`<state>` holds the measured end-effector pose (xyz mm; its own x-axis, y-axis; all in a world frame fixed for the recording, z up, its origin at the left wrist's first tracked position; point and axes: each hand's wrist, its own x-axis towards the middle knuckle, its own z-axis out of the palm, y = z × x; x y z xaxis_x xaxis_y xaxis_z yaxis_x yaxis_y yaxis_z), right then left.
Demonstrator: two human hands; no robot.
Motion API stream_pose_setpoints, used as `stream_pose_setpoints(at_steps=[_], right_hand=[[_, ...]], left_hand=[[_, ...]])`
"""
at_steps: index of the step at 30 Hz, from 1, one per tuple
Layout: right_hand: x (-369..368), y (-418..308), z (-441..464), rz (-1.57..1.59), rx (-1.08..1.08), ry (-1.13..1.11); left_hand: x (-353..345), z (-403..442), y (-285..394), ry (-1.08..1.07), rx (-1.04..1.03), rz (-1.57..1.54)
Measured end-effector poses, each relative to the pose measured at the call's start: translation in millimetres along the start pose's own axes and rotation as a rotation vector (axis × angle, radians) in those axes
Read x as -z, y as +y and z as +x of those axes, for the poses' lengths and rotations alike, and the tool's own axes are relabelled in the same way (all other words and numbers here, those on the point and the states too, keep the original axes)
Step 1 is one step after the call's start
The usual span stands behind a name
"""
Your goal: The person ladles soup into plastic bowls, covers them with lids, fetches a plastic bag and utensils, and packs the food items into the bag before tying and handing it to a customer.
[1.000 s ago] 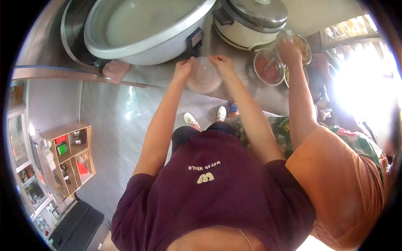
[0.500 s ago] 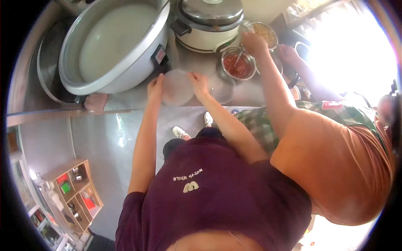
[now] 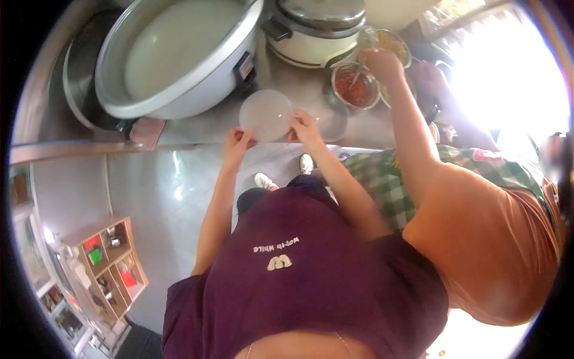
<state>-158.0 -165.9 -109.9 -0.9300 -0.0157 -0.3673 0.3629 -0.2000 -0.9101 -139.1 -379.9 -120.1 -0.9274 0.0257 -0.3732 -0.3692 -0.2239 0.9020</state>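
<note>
A round, translucent plastic lid is held above the front of the metal counter. My left hand is closed, its fingertips pinching the lower left part of the rim. On the opposite side, my right hand has its thumb and fingers closed at the right edge. Just beyond my right hand a clear plastic bowl stands on the counter, partly hidden by that hand.
A large pot of whitish liquid stands at left, a lidded cooker behind. At right, a co-worker's hand is over steel bowls, one with red sauce. A pink cloth lies at the counter edge.
My view has shifted, so the counter things appear farther right and higher. Both my hands have drawn the lid slightly, and my left hand now grips lower on its rim.
</note>
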Motion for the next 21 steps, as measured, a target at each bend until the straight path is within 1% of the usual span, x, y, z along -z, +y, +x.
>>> stream_pose_setpoints(at_steps=[2, 5, 9, 11, 12, 14, 17, 21], right_hand=[[-3, -4, -4, 0.059, 0.007, 0.013], [-1, 2, 0, 0.044, 0.020, 0.016], [0, 4, -2, 0.164, -0.012, -0.026], [-5, 7, -10, 0.131, 0.020, -0.023], [-9, 6, -15, 0.114, 0.035, -0.021], [-7, 3, -13, 0.127, -0.019, -0.051], [-7, 3, -15, 0.160, -0.054, -0.069], [-5, 14, -14, 0.213, -0.045, -0.060]], left_hand=[[-2, 0, -2, -0.002, -0.029, 0.005], [-5, -2, -2, -0.015, -0.039, -0.057], [-11, -5, -4, 0.034, -0.077, -0.099], [-11, -5, -6, 0.065, -0.096, -0.107], [-11, -4, -5, 0.061, -0.091, -0.114], [-14, 3, -9, 0.055, -0.064, -0.125], [-24, -6, 1, 0.078, -0.048, 0.003], [-25, -7, -6, 0.071, -0.041, -0.077]])
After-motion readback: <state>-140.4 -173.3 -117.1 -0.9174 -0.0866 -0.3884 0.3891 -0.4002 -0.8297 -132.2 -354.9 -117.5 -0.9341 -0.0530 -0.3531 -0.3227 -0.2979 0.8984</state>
